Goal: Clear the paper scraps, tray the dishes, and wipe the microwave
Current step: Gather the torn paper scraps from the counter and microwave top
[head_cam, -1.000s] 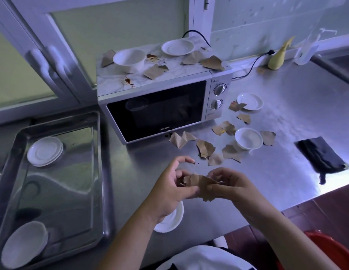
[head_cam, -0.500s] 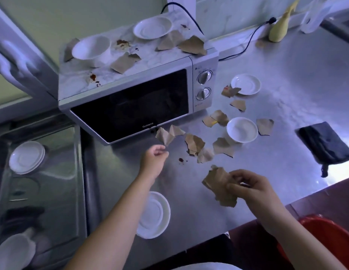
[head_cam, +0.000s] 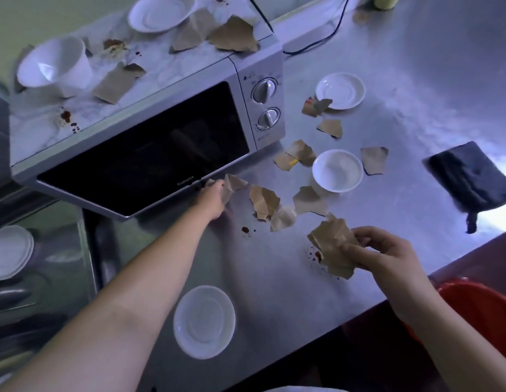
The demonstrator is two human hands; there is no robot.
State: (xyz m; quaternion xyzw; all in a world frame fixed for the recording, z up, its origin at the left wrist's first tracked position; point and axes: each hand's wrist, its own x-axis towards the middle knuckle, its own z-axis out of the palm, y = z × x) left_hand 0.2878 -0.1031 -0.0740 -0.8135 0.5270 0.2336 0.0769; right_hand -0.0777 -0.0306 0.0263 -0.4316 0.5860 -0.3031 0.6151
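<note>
Since the frame half a second back, the left hand (head_cam: 215,199) has reached forward to the scrap (head_cam: 235,183) at the front corner of the microwave (head_cam: 141,154). Its fingers lie on the paper, but I cannot tell whether they have closed on it. The right hand (head_cam: 387,256) pinches a wad (head_cam: 332,247) of gathered scraps, held low above the counter (head_cam: 415,80) near its front edge, with the red bin (head_cam: 478,309) just below to the right. Clearing looks to be partly done. Loose scraps (head_cam: 264,200) lie between the microwave and the counter bowl (head_cam: 337,170), more lie beside the far saucer (head_cam: 340,90), and others (head_cam: 234,36) sit on the microwave top. Traying looks barely begun. The tray (head_cam: 89,241) at left holds stacked plates (head_cam: 8,251), while the near saucer (head_cam: 203,321), the counter bowl, the far saucer, the top bowl (head_cam: 55,66) and the top plate (head_cam: 161,12) all stand outside it. Wiping is not begun. Stains (head_cam: 66,116) mark the microwave top, spots dot the counter, and the dark cloth (head_cam: 469,176) lies untouched, well apart from both hands.
</note>
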